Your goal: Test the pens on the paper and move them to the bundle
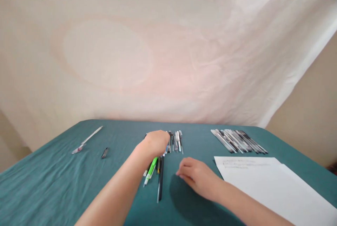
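Your left hand point(156, 143) covers pens point(151, 170), so I cannot tell its grip; your right hand point(196, 176) curls narrow, perhaps keeping clear

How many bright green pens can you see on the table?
1: the bright green pen lies beside the left forearm, left of a long black pen. The left hand covers some pens, so another might be hidden.

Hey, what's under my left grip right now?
Around your left grip, pens show, including a green pen nearer you. Whatever lies directly beneath is covered.
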`<state>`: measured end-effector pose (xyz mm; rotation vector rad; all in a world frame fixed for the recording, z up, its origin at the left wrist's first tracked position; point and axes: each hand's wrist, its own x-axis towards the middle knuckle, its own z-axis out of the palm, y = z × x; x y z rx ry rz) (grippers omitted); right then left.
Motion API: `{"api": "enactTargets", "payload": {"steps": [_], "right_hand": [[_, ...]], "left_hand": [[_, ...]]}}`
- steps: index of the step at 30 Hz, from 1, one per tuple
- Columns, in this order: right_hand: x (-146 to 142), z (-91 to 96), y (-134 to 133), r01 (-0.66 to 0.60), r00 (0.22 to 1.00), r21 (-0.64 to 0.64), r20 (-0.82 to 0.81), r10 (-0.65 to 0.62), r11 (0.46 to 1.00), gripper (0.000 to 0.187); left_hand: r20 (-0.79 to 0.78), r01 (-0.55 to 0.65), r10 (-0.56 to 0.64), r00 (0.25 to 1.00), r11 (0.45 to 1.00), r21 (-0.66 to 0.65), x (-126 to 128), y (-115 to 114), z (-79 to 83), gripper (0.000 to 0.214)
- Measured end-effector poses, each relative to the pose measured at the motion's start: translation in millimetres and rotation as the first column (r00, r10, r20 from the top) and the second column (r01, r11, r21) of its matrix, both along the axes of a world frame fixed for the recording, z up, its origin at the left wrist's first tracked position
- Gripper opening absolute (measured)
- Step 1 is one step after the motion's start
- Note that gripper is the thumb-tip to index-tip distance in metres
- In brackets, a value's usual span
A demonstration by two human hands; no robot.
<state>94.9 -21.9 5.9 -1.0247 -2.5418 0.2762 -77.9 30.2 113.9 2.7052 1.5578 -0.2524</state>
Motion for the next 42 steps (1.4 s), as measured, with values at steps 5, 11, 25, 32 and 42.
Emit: {"api": "enactTargets", "payload": {"steps": [5,11,25,32,42], "right_hand": [[-58,-5.9,-7,-0.134,0.984,0.166,0.139,0.112,0.977,0.018],[-73,-10.9,-6,-0.069,0.984,0.196,0.175,0.034,0.978,0.021],[-26,-12.7,-16,-0.094,0.981,0.131,0.181,0.069,0.987,0.018],[12,-18.3,-15,-0.02,0.988,0.112,0.157,0.002,0.993,0.02],[48,-9.3,-11,-0.104,0.985,0.146,0.151,0.082,0.984,0.02]], "left_hand": [[-0.013,-0.04,0.04,0.999,0.999,-0.014,-5,3,0.4,0.024],[0.0,-0.008,0.008,1.0,1.0,-0.025,-4,0,-0.8,0.021],[-0.047,0.08,-0.088,0.995,0.986,-0.146,10,4,-19.2,0.024],[-0.095,0.095,-0.119,0.988,0.968,-0.23,26,3,-33.9,0.029],[0.233,0.345,-0.3,0.925,0.92,-0.185,46,2,-71.0,0.025]]}}
